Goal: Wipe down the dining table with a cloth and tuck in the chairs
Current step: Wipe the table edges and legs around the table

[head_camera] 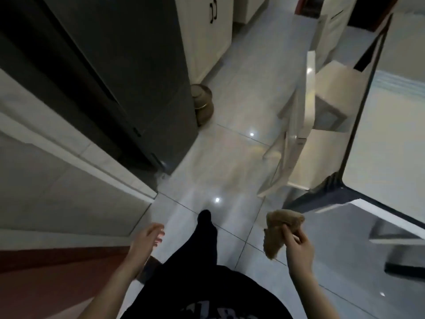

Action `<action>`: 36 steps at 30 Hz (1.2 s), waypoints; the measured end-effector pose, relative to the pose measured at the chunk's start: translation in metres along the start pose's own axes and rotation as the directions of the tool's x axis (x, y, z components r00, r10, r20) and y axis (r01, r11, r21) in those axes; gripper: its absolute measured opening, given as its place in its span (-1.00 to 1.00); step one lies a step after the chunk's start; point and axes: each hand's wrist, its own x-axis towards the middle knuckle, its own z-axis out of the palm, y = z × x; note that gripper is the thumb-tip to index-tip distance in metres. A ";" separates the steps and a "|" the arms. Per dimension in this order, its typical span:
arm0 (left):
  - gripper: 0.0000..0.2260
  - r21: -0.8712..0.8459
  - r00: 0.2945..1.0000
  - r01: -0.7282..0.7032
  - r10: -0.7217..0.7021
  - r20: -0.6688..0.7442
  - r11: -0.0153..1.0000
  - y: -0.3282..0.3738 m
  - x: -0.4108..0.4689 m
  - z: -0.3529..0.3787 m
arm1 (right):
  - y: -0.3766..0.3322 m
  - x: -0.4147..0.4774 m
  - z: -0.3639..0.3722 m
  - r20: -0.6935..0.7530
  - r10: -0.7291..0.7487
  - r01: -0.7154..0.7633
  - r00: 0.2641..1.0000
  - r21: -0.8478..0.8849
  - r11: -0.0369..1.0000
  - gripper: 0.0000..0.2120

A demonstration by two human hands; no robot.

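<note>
Right hand (299,242) fingers pinch tan cloth (277,233), bunched, hanging below fingertips. Left hand (147,238) loose, fingers spread, empty. Dining table (391,134) corner just beyond the cloth (chair (305,116) beside it).

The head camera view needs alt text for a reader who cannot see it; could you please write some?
A person's right hand holds a bunched tan cloth near the corner of a glossy dining table. The left hand is empty. A pale chair stands at the table's edge on the tiled floor.
</note>
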 end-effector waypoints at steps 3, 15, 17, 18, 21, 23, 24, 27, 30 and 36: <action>-0.82 -0.078 0.996 0.065 -0.069 -0.052 0.995 0.006 0.019 -0.017 | -0.021 0.032 0.038 0.067 -0.031 0.034 0.997 -0.035 0.999 -0.87; -0.80 0.124 0.990 -0.122 0.111 0.088 0.985 0.195 0.232 -0.042 | -0.111 0.151 0.151 -0.072 -0.042 0.026 0.996 -0.216 0.976 -0.87; -0.80 0.128 0.979 -0.157 0.137 0.151 0.979 0.238 0.264 -0.039 | -0.128 0.166 0.161 -0.116 -0.026 0.000 0.993 -0.217 0.976 -0.91; -0.81 0.122 0.975 -0.169 0.148 0.164 0.978 0.256 0.277 -0.035 | -0.135 0.173 0.164 -0.140 -0.017 -0.013 0.990 -0.206 0.978 -0.92; -0.79 0.078 0.971 -0.158 0.140 0.193 0.984 0.299 0.315 -0.014 | -0.153 0.202 0.176 -0.196 0.011 -0.044 0.981 -0.164 0.985 -0.89; -0.83 0.058 0.966 -0.146 0.130 0.224 0.988 0.320 0.337 0.001 | -0.164 0.225 0.188 -0.207 0.014 -0.049 0.978 -0.165 0.985 -0.90; -0.86 0.060 0.964 -0.134 0.117 0.237 0.989 0.328 0.347 0.007 | -0.171 0.236 0.195 -0.196 0.012 -0.046 0.981 -0.167 0.985 -0.93; -0.86 0.075 0.968 -0.075 0.054 0.243 0.994 0.355 0.390 0.028 | -0.198 0.290 0.218 -0.160 0.004 -0.027 0.987 -0.140 0.990 -0.87; -0.82 0.072 0.980 -0.020 0.005 0.201 0.997 0.389 0.429 0.045 | -0.240 0.353 0.243 -0.120 -0.037 0.022 0.992 -0.123 0.992 -0.85; -0.83 0.088 0.995 0.034 -0.041 0.086 0.996 0.472 0.499 0.064 | -0.342 0.487 0.279 -0.063 -0.058 0.055 0.996 -0.043 0.998 -0.86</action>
